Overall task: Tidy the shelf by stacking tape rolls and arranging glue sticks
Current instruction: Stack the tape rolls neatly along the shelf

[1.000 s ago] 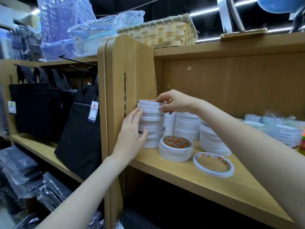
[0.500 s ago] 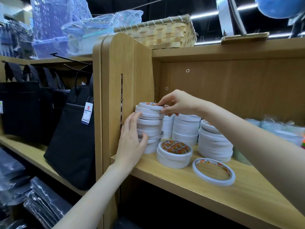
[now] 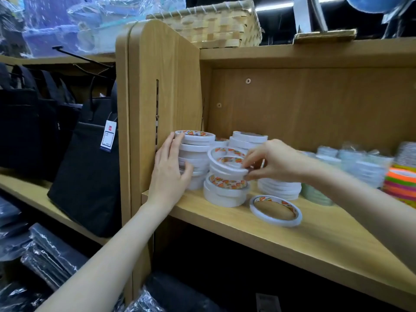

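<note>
A tall stack of white tape rolls point(image 3: 195, 149) stands at the left end of the wooden shelf point(image 3: 292, 239). My left hand point(image 3: 171, 172) rests flat against the stack's left side, fingers spread. My right hand point(image 3: 272, 163) pinches a couple of thin white rolls point(image 3: 225, 163), held tilted just above a short stack of two wider rolls point(image 3: 225, 192). One thin roll point(image 3: 275, 210) lies flat alone near the shelf's front. More white stacks point(image 3: 247, 140) stand behind, and another point(image 3: 279, 188) sits under my right wrist. No glue sticks are in view.
The shelf's upright side panel point(image 3: 162, 91) is directly left of the stack. Wrapped pale rolls point(image 3: 351, 163) and bright neon tape point(image 3: 400, 185) fill the right. A wicker basket point(image 3: 216, 25) sits on top. Black bags point(image 3: 85, 167) hang on the left.
My right hand left the top of the tall stack, came down and forward, and now holds thin rolls above the short front stack. My left hand slid up the stack's side.
</note>
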Action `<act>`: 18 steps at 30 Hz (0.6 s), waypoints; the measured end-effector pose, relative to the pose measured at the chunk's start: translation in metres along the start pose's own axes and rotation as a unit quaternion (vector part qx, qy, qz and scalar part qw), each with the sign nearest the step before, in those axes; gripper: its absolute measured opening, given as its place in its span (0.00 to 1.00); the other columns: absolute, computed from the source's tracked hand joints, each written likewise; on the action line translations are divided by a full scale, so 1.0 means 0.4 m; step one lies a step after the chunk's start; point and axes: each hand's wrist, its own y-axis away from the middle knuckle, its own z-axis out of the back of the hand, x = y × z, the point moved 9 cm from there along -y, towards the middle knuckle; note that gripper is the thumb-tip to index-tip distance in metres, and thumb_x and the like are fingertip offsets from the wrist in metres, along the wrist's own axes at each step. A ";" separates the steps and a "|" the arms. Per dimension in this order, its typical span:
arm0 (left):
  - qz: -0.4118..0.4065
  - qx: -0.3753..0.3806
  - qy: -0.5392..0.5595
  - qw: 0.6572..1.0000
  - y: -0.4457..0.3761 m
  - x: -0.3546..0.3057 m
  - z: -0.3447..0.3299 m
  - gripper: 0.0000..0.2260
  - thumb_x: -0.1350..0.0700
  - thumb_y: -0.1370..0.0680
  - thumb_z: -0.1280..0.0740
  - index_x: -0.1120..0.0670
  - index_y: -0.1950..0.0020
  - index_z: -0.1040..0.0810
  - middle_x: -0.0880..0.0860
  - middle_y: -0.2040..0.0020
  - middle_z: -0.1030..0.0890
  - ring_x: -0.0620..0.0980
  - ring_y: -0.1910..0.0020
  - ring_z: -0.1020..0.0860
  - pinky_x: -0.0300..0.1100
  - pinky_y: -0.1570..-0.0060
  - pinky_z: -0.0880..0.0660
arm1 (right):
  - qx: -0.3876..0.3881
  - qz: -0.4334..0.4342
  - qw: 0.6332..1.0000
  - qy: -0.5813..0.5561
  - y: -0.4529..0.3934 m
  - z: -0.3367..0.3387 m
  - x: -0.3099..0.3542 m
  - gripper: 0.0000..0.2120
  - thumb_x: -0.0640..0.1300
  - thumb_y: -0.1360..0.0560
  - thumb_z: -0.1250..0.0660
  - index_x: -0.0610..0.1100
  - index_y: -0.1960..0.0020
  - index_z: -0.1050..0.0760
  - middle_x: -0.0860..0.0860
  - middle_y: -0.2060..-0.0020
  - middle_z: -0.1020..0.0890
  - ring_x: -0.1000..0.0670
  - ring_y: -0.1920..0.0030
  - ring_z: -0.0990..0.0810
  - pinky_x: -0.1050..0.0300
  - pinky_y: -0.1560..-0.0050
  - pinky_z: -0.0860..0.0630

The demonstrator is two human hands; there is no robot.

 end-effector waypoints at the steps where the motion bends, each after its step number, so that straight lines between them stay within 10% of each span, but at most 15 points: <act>1: -0.003 -0.002 -0.008 1.000 0.003 -0.002 0.000 0.28 0.62 0.24 0.37 0.52 0.26 0.42 0.52 0.26 0.41 0.50 0.28 0.41 0.35 0.33 0.48 | 0.022 -0.005 1.000 0.004 0.003 -0.029 0.000 0.08 0.43 0.31 0.26 0.43 0.53 0.17 0.50 0.59 0.16 0.55 0.63 0.23 0.62 0.59 0.31; 8: 0.006 0.006 -0.008 1.000 0.001 0.000 0.001 0.28 0.61 0.24 0.37 0.51 0.26 0.42 0.51 0.26 0.41 0.50 0.28 0.42 0.39 0.32 0.46 | -0.136 -0.115 0.982 -0.058 0.049 0.158 -0.121 0.05 0.42 0.33 0.25 0.42 0.60 0.17 0.49 0.72 0.22 0.63 0.76 0.28 0.72 0.73 0.35; 13: 0.008 0.023 0.019 1.000 0.001 0.001 -0.004 0.30 0.60 0.25 0.37 0.48 0.25 0.44 0.50 0.26 0.41 0.52 0.31 0.35 0.55 0.37 0.30 | 0.005 -0.221 0.975 0.013 0.082 0.113 -0.195 0.07 0.48 0.31 0.26 0.48 0.55 0.19 0.52 0.69 0.21 0.56 0.70 0.26 0.69 0.73 0.31; 18: 0.069 -0.008 0.064 0.996 0.011 0.020 0.008 0.31 0.60 0.25 0.34 0.53 0.26 0.44 0.52 0.28 0.36 0.49 0.32 0.34 0.42 0.37 0.32 | -0.100 -0.149 0.983 -0.037 0.034 0.170 -0.123 0.07 0.46 0.30 0.28 0.45 0.53 0.20 0.50 0.60 0.17 0.54 0.68 0.21 0.61 0.67 0.22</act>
